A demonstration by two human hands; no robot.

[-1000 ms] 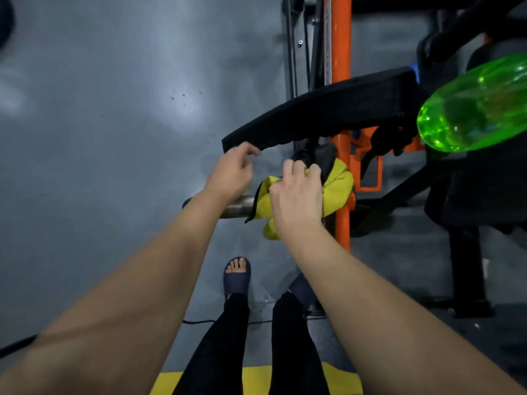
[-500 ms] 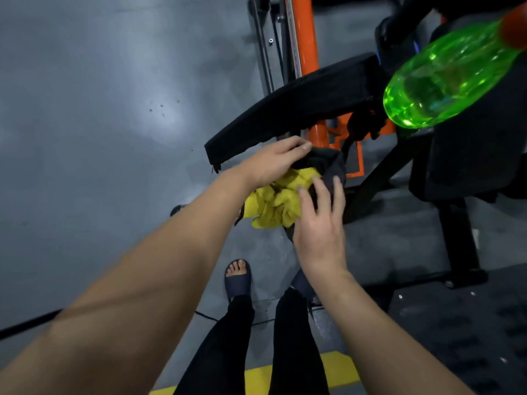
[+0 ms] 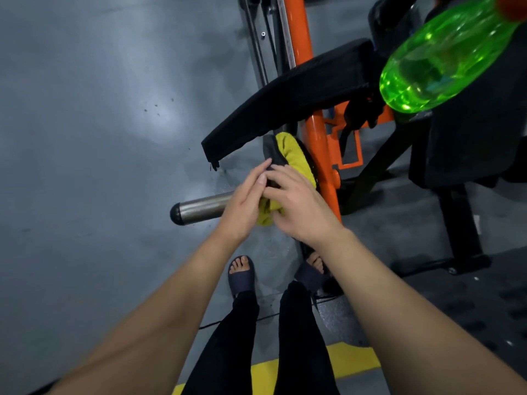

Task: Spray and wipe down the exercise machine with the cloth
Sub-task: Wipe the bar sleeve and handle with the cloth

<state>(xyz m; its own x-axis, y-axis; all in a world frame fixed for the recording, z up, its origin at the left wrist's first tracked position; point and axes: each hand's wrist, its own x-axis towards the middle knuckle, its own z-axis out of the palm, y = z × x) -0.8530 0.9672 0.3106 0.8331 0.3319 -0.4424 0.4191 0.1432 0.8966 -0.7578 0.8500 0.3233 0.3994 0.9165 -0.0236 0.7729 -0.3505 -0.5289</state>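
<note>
From the head camera, looking straight down: both hands meet at the middle of the frame on the yellow cloth (image 3: 298, 159), which is draped over a dark rounded part of the exercise machine (image 3: 467, 143), right up against the orange post (image 3: 319, 138) and just under the lower tip of the long black pad (image 3: 285, 101). The left hand (image 3: 245, 201) is flat, fingers straight and together, pressed against the near side of the cloth. The right hand (image 3: 299, 203) lies over the top of it, fingers bent across the dark edge and touching the left fingertips; whether they grip or only press, the picture does not tell. A fold of yellow pokes out low between the two palms. A steel bar (image 3: 199, 208) juts out to the left from behind the left hand, its dark end cap well clear of both hands. Up in the top right corner, a bright green spray bottle (image 3: 445, 58) lies tilted, close to the lens and apart from both hands; what it rests on is hidden. Below, black trouser legs and two feet in dark slides (image 3: 242, 276) stand on the grey floor (image 3: 85, 138), with a yellow floor stripe (image 3: 353, 363) by the bottom edge.
</note>
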